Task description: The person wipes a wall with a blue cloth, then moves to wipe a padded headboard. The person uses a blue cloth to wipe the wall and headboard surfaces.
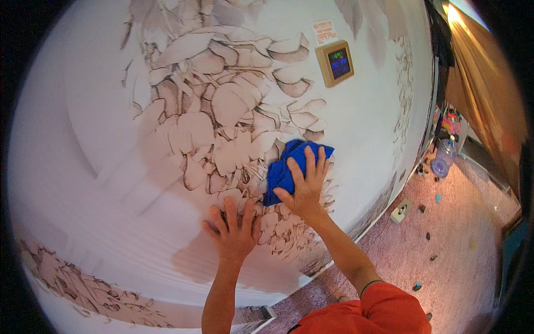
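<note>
A blue cloth [280,175] lies bunched against a wall [367,137] printed with large flowers in brown line. My right hand [306,183] presses the cloth flat to the wall, fingers spread over its right part. Lower and to the left, my left hand [234,234] rests on or very near the same wall with its fingers apart and nothing in it. The flower print [233,104] spreads above both hands.
Up the wall sits a gold-framed panel with a lit screen [338,62], under a small sticker bearing writing [324,31]. On the pinkish floor [459,234] are a clear plastic water bottle [444,158], a beige socket-like box [401,211] and several small dark bits. A golden curtain [486,83] hangs at right.
</note>
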The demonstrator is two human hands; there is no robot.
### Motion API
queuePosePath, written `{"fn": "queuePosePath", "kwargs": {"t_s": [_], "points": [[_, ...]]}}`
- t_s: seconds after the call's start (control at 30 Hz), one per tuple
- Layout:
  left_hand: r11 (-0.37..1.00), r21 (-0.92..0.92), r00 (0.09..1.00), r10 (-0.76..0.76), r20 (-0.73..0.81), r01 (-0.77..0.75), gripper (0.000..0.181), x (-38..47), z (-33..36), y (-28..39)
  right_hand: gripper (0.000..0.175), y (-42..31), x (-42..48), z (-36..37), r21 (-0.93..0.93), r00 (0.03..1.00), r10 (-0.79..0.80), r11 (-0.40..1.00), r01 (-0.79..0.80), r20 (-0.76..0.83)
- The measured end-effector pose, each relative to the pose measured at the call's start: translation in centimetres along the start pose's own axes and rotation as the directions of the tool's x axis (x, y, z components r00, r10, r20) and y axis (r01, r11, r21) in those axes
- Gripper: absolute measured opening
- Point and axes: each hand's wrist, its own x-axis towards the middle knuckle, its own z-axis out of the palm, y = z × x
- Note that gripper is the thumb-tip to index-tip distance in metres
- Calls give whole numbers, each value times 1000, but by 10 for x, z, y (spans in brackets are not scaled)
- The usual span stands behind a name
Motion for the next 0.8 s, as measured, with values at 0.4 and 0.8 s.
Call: {"fn": "queuePosePath", "kwargs": {"t_s": [0.4, 0.8], "points": [[999, -23, 1000, -29, -10, 29, 50, -1, -2, 1, 83, -47, 74, 1, -25, 988, -152, 988, 152, -2], [998, -43, 999, -40, -25, 39, 50, 1, -1, 2, 65, -87, 124, 8, 71, 987, -139, 987, 145, -78]]}}
